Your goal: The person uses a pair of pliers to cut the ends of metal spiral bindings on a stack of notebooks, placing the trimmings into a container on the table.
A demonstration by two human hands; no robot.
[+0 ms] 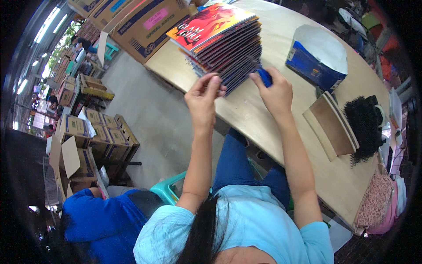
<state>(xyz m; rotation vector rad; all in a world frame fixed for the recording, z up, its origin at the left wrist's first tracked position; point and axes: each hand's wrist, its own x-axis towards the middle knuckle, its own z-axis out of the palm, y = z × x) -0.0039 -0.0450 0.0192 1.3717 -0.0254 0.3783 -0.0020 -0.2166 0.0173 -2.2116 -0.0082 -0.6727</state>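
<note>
A tall stack of notebooks (215,28) with a bright red, orange and yellow top cover stands on the table in front of me. My left hand (203,91) is at the near left edge of the stack, its thumb and fingers pinched together. What they hold, if anything, is too small to make out. In my right hand (278,90) is a small blue-handled tool (265,77), gripped beside the stack's near right side. Its metal tip points toward the notebooks, and its exact kind is blurred.
On the pale table (246,112), a blue carton with a white top (314,68), a brown board-like piece (332,125) and black wire coils (362,127) lie to the right. Cardboard boxes (147,33) stand far left. A person in blue (103,220) sits at my left.
</note>
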